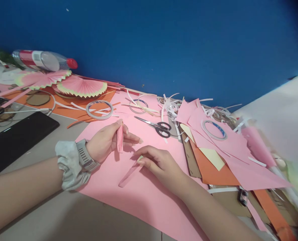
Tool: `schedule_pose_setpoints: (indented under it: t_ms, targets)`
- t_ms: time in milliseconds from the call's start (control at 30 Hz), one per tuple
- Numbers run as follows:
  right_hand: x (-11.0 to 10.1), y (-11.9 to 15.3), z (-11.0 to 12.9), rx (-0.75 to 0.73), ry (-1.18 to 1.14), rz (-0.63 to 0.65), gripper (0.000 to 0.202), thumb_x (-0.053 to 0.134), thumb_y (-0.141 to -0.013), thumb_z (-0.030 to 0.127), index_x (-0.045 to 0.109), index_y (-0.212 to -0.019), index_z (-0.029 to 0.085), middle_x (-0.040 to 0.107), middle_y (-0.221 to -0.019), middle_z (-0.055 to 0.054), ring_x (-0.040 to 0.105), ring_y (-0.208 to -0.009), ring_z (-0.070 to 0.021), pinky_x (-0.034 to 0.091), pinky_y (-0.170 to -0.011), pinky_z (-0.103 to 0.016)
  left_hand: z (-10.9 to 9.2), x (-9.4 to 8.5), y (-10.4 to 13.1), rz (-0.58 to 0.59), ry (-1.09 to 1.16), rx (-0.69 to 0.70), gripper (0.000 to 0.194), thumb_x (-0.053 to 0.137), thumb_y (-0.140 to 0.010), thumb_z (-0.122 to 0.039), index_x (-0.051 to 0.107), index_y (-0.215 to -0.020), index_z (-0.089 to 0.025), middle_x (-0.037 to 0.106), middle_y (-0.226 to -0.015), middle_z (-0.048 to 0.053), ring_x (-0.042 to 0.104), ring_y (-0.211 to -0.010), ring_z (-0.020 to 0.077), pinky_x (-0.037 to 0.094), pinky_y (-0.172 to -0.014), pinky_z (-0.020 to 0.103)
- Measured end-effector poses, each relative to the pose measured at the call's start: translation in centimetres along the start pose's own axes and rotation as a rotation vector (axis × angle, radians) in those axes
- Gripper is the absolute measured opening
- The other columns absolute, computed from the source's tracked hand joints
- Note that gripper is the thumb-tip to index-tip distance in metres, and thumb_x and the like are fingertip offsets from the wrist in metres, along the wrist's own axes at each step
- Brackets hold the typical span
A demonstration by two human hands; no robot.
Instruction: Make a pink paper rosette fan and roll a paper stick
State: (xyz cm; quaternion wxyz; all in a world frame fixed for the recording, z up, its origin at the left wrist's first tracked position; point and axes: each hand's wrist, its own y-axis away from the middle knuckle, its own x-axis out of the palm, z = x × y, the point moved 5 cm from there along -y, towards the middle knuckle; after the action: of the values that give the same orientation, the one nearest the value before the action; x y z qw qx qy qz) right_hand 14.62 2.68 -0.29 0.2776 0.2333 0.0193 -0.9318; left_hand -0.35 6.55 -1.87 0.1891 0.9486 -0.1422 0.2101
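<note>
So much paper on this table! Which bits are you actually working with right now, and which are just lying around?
In use:
- pleated pink paper bundle, pinched in the left hand
- folded pink strip, pressed down by the right hand
- large pink sheet under both

Lying about:
- scissors
- tape rolls
- finished paper fans
- plastic bottle
- white paper trimmings

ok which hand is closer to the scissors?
Left, narrowly. The left hand, pinching a folded pink strip, has fingertips just left of the scissors. The right hand, pressing another strip, lies below them.
</note>
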Motion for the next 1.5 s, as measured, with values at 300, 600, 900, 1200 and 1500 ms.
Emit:
schedule_pose_setpoints:
  t_ms: [300,600,900,1200,1500]
  targets:
    - [-1.7,0.6,-0.3,-0.057,0.059,-0.336,0.017,0.048,-0.092,0.032,0.058,-0.081,0.023,0.062,-0.07,0.003,0.053,-0.059,-0.0096,0.039,-0.056,-0.021,-0.4,1.5,0.9,0.209,-0.068,0.115,0.038,0.035,-0.095,-0.04,0.052,-0.07,-0.016,0.074,-0.08,0.008,0.069,-0.069,0.021,0.051,-0.07,0.034]
    - [-1.9,0.2,-1.5,-0.004,-0.27,-0.473,0.015,0.052,-0.089,0.038,0.048,-0.088,0.024,0.046,-0.056,0.009,0.046,-0.046,-0.008,0.036,-0.048,-0.021,-0.6,2.1,1.7,0.26,-0.106,0.169,0.039,0.026,-0.096,-0.035,0.049,-0.072,-0.016,0.072,-0.068,0.007,0.063,-0.045,0.0178,0.049,-0.045,0.029]
    - [-0.9,0.1,-0.8,-0.042,-0.193,-0.311,0.016,0.05,-0.09,0.038,0.049,-0.091,0.022,0.062,-0.075,0.001,0.057,-0.06,-0.0111,0.044,-0.058,-0.025,0.7,3.7,3.5,0.401,-0.719,0.213,0.041,0.028,-0.097,-0.036,0.056,-0.076,-0.016,0.063,-0.053,0.001,0.053,-0.036,0.0106,0.042,-0.042,0.022]
    - [-0.9,0.2,0.5,-0.179,-0.053,-0.143,0.034,0.063,-0.082,0.033,0.052,-0.113,0.022,0.061,-0.106,-0.006,0.058,-0.094,-0.0187,0.046,-0.083,-0.032,-1.3,3.7,3.9,0.243,-1.164,0.658,0.023,0.038,-0.09,-0.018,0.051,-0.071,-0.019,0.061,-0.063,-0.002,0.054,-0.057,0.0116,0.038,-0.057,0.022]
    - [-0.8,0.0,0.0,-0.115,-0.053,-0.189,0.038,0.048,-0.092,0.026,0.043,-0.129,0.023,0.061,-0.106,-0.006,0.058,-0.098,-0.0167,0.044,-0.092,-0.034,-1.1,4.1,4.1,0.232,-1.349,0.812,0.025,0.034,-0.088,-0.02,0.047,-0.067,-0.021,0.056,-0.056,0.001,0.05,-0.053,0.016,0.039,-0.058,0.027]
